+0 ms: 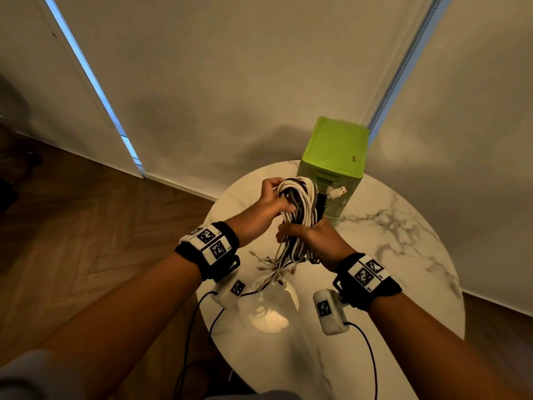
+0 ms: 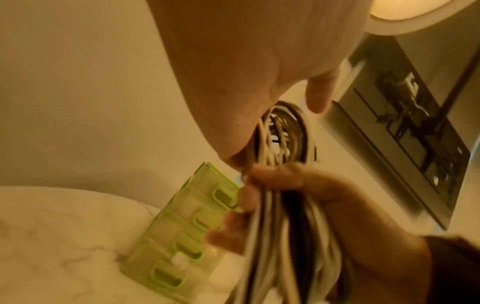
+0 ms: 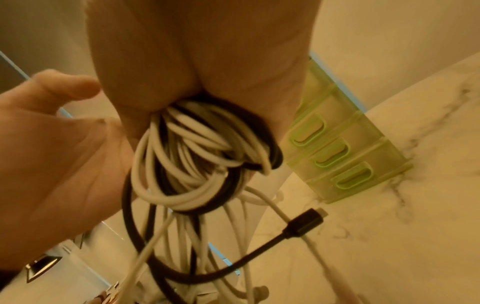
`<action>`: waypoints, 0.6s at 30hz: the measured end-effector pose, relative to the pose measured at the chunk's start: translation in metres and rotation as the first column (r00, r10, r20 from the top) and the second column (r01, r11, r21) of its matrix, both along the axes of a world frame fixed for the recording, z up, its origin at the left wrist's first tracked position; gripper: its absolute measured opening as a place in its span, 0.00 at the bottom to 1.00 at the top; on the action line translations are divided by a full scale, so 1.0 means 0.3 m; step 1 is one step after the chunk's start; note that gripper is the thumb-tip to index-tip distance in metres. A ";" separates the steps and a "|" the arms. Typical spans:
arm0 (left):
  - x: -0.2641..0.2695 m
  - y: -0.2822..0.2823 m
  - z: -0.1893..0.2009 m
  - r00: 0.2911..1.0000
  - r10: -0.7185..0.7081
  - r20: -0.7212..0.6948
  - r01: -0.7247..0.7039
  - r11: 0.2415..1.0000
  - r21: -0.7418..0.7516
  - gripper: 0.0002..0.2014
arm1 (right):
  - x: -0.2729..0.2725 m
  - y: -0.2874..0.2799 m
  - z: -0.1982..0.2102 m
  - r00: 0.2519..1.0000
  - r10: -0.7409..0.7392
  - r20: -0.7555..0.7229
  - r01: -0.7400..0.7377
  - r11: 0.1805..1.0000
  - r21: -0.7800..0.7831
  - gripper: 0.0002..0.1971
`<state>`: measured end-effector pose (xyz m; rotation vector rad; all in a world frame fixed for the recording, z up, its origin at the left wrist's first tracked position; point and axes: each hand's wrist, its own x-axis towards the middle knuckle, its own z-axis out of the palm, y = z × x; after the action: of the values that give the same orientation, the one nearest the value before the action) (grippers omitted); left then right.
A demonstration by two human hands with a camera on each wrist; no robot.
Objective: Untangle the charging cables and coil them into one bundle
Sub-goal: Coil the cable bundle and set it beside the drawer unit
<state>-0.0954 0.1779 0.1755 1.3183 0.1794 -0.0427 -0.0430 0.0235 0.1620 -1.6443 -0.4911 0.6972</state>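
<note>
Holding one bundle of white and black charging cables above the bench, both hands grip it: right hand curled around the lower loops, left hand clasping the upper loops at 10 o'clock of the right. Loose connector ends dangle below toward the round white marble top. Green drawer box stands on the bench at 12 o'clock, just behind the bundle. Herringbone wood floor at 9 o'clock, pale wall beyond.
</note>
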 end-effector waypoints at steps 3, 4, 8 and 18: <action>-0.054 0.000 -0.051 0.976 -0.211 -0.047 0.216 0.954 0.207 0.40 | 0.007 -0.016 0.014 0.989 -0.076 -0.123 0.091 0.988 0.123 0.05; -0.069 -0.001 -0.071 0.948 -0.300 -0.107 0.318 0.902 0.293 0.43 | 0.012 -0.019 0.017 0.980 -0.084 -0.179 0.111 0.983 0.144 0.05; -0.080 -0.041 -0.124 0.851 -0.487 -0.199 0.521 0.727 0.448 0.23 | 0.002 -0.019 0.045 0.962 0.031 -0.273 0.021 0.982 0.185 0.11; -0.033 0.074 -0.194 0.929 -0.346 0.128 -0.133 0.008 0.991 0.16 | 0.020 -0.003 0.081 0.919 -0.086 -0.384 0.168 0.968 0.185 0.16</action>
<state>-0.1052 0.2000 0.1171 2.8579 -0.3227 0.2581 -0.0371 0.0227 0.1865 -1.2873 -0.1731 0.8083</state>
